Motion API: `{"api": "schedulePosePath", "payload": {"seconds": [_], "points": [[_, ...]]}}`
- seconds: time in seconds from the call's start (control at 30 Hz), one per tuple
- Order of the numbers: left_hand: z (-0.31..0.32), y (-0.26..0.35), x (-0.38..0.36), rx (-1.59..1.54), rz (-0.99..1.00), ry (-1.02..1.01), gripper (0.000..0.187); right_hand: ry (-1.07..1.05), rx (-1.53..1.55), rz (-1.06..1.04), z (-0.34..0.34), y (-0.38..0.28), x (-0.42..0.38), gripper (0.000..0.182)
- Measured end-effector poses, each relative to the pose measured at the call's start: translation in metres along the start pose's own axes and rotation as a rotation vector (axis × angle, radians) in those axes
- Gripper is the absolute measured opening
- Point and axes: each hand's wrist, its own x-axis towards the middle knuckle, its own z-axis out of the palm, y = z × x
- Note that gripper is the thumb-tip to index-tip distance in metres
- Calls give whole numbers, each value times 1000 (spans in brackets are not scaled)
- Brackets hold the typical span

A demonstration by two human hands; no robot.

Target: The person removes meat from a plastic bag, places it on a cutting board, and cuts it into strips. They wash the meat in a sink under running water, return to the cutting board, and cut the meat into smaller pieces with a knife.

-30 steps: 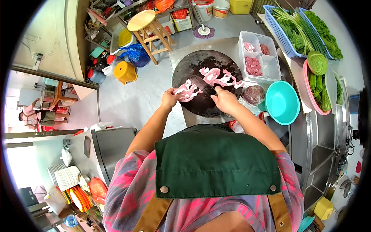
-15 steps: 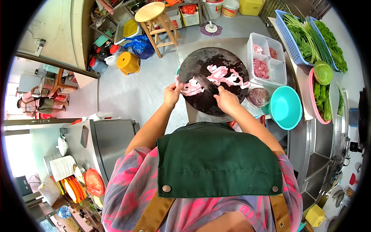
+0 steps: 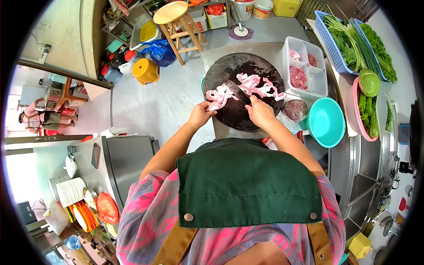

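Observation:
A round dark chopping board (image 3: 238, 120) lies on a metal table in front of me. My right hand (image 3: 260, 111) is closed on the handle of a dark-bladed knife (image 3: 237, 92), whose blade points up and left across the board. Left of the blade lies a pale pink strip of meat (image 3: 219, 96), and my left hand (image 3: 202, 113) pinches its lower end at the board's left edge. More meat pieces (image 3: 260, 86) spread out to the right of the blade.
Right of the board stand a divided plastic box (image 3: 321, 78) with meat, a wrapped dark bundle (image 3: 294, 110) and a turquoise bowl (image 3: 327, 123). Farther right are a blue basket (image 3: 332, 40) and a pink basin (image 3: 358, 115) with vegetables. A wooden stool (image 3: 171, 12) stands beyond.
My left hand has moved down and slightly right, with the meat's end now at its fingertips. The knife blade has shifted slightly, and the meat left of it lies differently.

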Motion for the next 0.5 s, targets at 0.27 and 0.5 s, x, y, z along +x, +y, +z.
{"api": "schedulePosePath", "payload": {"seconds": [0.27,0.5], "points": [[19,-3,-3,410,598,284,18,-49,-91,-484,-23,-10,7,20],[12,31,-14,369,429,215,10,-51,-251,-316,-9,-17,24,23]]}}
